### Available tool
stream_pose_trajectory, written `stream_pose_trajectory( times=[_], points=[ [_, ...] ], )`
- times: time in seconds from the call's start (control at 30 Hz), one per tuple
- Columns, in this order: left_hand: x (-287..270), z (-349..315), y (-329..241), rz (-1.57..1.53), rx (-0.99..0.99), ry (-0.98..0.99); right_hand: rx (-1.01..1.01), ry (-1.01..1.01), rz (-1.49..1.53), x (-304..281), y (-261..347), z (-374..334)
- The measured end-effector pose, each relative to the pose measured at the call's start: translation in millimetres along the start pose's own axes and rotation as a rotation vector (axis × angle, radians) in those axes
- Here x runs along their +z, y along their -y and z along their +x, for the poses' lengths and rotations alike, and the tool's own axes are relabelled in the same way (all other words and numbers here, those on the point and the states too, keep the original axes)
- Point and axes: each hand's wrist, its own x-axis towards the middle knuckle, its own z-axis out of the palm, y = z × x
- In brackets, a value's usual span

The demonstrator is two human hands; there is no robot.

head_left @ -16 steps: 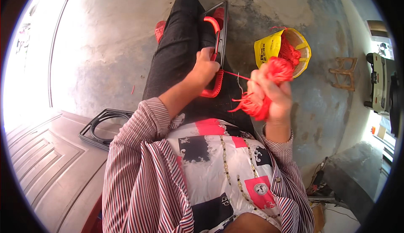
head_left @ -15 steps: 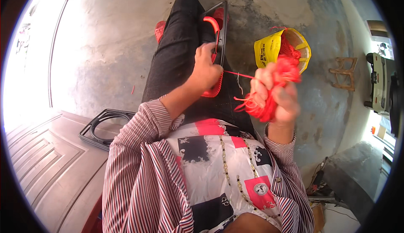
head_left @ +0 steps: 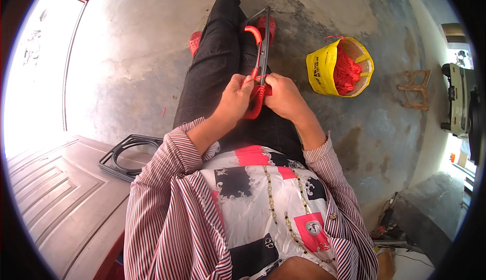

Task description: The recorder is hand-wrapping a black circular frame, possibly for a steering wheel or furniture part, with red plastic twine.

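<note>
A dark frame [head_left: 267, 42] rests over my legs, standing nearly edge-on. Red cord is wound tightly round its curved inner part, seen as a smooth red arc [head_left: 254, 31] at the far end and a ridged coil [head_left: 256, 107] close to me. My left hand [head_left: 237, 95] is closed at the left of the frame, fingertips pinching red cord [head_left: 259, 78]. A short stretch of that cord runs across to my right hand [head_left: 285, 97], which is closed at the frame's right side. Some red shows by its fingers; the rest of what it holds is hidden.
On the floor to the right stands a yellow bag [head_left: 322, 72] with red cord [head_left: 348, 72] inside. A second dark frame [head_left: 112, 161] lies on a brownish panelled surface [head_left: 66, 189] at the left. A small wooden frame [head_left: 415, 88] is farther right.
My right hand has come left to the frame from out beside the bag. The loose bundle of red cord it held up no longer shows. The stretch between my hands has shortened.
</note>
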Motion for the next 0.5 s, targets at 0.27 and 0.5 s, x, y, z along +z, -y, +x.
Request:
stream_pose_trajectory(
  times=[0.27, 0.5],
  points=[
    [-10.6, -17.7, -66.6, -0.029, 0.35, -0.059, -0.14, -0.364, 0.457, -27.1, 35.2, -15.7],
    [-3.6, 15.1, -55.5, 0.091, 0.337, 0.204, -0.128, -0.669, 1.154, -78.4, 16.0, -32.8]
  ],
)
